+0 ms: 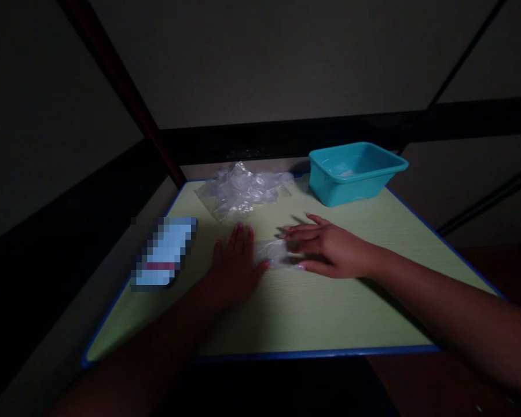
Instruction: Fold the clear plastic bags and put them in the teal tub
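A small clear plastic bag (pixel 271 253) lies flat in the middle of the table, between my two hands. My left hand (pixel 237 260) rests palm down with its fingers spread, its thumb on the bag's left part. From the right, my right hand (pixel 323 246) reaches over the bag's right end, fingers stretched out and apart; whether it presses on the plastic I cannot tell. Behind them sits a crumpled heap of clear plastic bags (pixel 247 188).
A turquoise plastic basket (pixel 347 188) stands at the back right, with something pale inside. On the left lies a blurred-out, phone-like lit object (pixel 165 252). The pale green table (pixel 330 318) has a blue edge, and a dark wall rises behind it.
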A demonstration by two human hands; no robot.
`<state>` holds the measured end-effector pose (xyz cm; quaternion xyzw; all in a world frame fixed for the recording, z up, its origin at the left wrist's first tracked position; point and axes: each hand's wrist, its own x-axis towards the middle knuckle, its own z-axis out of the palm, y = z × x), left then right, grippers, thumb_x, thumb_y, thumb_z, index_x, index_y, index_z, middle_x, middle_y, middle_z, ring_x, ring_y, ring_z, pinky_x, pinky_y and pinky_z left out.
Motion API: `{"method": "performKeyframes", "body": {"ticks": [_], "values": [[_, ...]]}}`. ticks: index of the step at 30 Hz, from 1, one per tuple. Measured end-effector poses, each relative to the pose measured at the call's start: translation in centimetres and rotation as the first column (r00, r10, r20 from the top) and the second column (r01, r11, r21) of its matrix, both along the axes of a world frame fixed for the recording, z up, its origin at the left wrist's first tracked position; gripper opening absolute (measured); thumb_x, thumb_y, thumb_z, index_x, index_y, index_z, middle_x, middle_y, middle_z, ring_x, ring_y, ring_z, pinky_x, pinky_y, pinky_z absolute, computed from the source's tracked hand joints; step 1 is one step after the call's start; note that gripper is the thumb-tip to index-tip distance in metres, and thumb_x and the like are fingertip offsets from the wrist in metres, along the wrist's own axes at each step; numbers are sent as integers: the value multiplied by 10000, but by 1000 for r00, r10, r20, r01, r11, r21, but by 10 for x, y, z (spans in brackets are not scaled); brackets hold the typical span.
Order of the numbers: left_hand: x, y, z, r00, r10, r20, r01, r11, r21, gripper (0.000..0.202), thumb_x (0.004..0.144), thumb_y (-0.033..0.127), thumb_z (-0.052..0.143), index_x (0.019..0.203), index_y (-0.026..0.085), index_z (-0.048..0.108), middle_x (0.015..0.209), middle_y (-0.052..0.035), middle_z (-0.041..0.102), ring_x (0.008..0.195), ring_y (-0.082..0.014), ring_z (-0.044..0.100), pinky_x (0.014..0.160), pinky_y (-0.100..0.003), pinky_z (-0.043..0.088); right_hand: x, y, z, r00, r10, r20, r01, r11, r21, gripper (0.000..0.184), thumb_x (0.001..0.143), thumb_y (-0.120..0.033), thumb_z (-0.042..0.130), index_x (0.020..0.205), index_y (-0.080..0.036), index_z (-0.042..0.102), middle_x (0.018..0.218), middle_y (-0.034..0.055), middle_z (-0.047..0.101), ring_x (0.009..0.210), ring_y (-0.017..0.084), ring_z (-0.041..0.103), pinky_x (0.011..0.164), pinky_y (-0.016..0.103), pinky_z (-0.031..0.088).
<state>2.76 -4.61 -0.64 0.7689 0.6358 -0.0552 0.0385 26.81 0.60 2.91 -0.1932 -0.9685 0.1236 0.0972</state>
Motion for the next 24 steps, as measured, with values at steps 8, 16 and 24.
{"method": "performKeyframes", "body": {"ticks": [8, 16, 24], "values": [[1, 0, 4, 1000, -4, 19, 5, 1000, -22, 756, 959, 536, 326, 1516, 63, 133, 1576, -238, 64, 1468, -332, 45, 1119, -599, 191, 4, 3, 5, 993, 110, 43, -113, 990, 90, 271, 931, -285, 487, 1088, -213, 696, 1284, 100, 631, 1315, 242, 464, 1104, 559, 234], [0, 0, 4, 1000, -22, 16, 22, 1000, -3, 771, 959, 527, 325, 1510, 23, 131, 1570, -251, 61, 1466, -339, 64, 1116, -611, 197, -2, -5, 3, 991, 111, 74, -121, 979, 161, 331, 943, -318, 473, 1155, -143, 658, 1363, 153, 552, 1319, 233, 459, 1137, 533, 202], [0, 2, 11, 996, -67, 66, 65, 998, 21, 769, 951, 547, 326, 1502, 32, 181, 1564, -252, 115, 1465, -344, 80, 1107, -631, 192, -1, -4, -5, 989, 150, -20, -147, 984, 101, 326, 950, -311, 480, 1172, -138, 644, 1285, 160, 617, 1293, 219, 491, 1144, 512, 206]]}}
